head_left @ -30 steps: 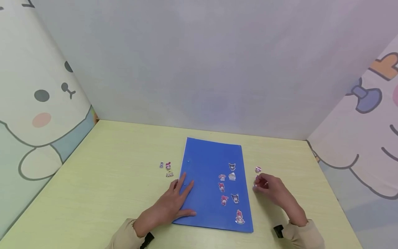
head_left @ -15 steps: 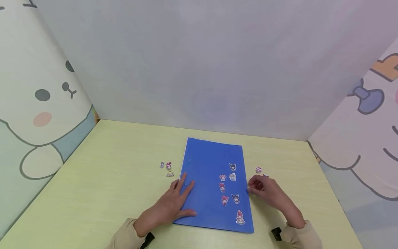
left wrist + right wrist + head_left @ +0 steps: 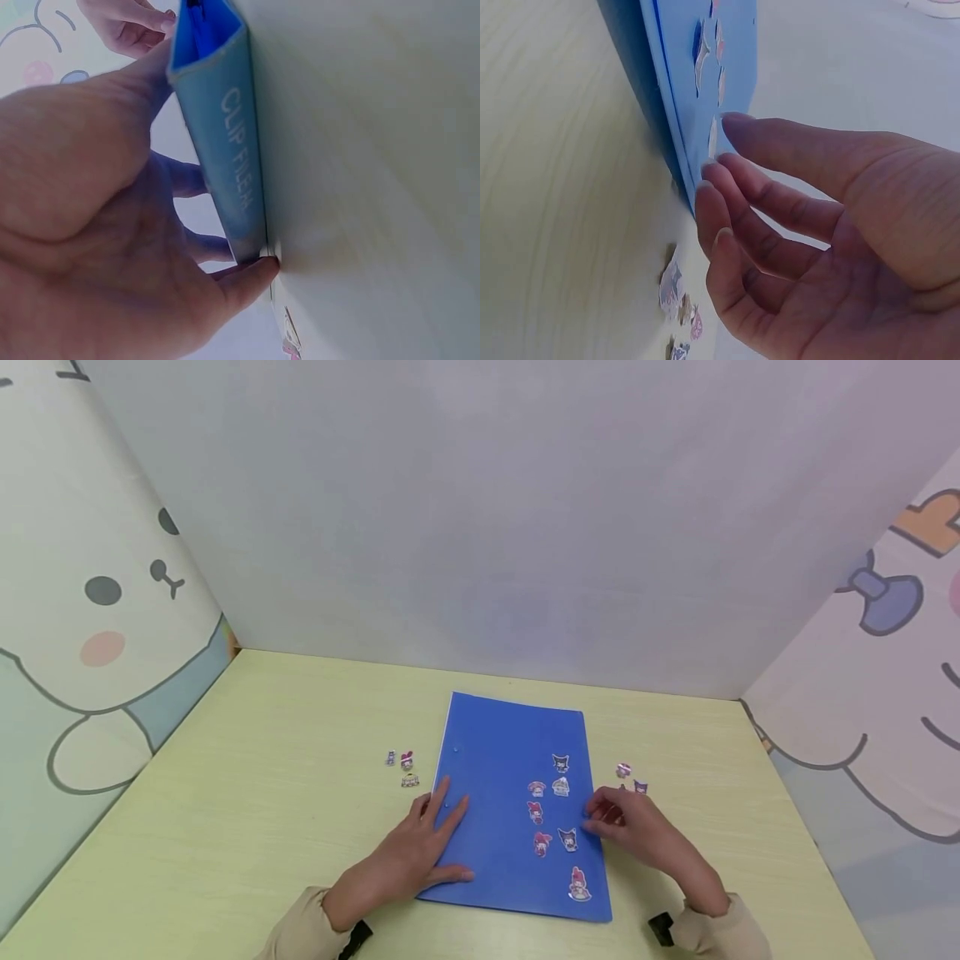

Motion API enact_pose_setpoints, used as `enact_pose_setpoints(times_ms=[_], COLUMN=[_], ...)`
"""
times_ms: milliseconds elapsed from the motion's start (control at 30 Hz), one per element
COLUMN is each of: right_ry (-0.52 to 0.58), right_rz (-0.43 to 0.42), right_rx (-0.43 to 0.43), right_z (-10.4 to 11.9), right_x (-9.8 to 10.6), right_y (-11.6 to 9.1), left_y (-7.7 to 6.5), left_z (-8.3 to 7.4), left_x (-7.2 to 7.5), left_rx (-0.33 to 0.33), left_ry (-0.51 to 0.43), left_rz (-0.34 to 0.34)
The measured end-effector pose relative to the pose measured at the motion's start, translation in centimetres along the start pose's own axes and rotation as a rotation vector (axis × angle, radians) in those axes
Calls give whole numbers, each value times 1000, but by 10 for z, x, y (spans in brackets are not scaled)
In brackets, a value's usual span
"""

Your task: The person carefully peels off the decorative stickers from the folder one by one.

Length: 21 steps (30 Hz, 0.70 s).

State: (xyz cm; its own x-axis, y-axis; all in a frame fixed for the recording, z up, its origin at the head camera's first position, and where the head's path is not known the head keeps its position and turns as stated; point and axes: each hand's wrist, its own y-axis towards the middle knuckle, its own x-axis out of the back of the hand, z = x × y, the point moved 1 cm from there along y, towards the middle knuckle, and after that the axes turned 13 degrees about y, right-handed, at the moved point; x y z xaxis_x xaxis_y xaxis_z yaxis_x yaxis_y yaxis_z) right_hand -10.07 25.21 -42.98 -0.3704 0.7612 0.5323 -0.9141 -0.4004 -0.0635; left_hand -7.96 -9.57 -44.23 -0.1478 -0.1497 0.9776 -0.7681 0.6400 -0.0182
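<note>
On the table, the folder was best steadied by the spread left hand; whether the right hand pinched anything was unclear.

Head view: soft, even light; my right hand casts a faint shadow on the table. Left wrist view: dimmer; my left hand is shaded, the lettering blurred. Right wrist view: pale, bright wall, soft-edged stickers.

Booth-like setting: yellowish table, plain pale backdrop, cartoon-printed panels on 2 sides
</note>
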Motion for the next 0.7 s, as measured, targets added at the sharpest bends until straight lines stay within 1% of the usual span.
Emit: enact_pose_setpoints(times_ms=[167,300,500,700], right_ry=[14,6,-24,-40], right_rz=[32,53,57,48], right_rx=[6,-13,-44,-56], right_z=[0,0,2,8], right_x=[-5,-9,-14,-17], right_y=[1,0,-1,-1], left_y=[0,0,0,1], left_z=[0,0,1,2], left_x=[1,2,0,0], left_rx=[-3,-5,-14,-5], left_ry=[7,14,17,18], left_rz=[1,8,15,31])
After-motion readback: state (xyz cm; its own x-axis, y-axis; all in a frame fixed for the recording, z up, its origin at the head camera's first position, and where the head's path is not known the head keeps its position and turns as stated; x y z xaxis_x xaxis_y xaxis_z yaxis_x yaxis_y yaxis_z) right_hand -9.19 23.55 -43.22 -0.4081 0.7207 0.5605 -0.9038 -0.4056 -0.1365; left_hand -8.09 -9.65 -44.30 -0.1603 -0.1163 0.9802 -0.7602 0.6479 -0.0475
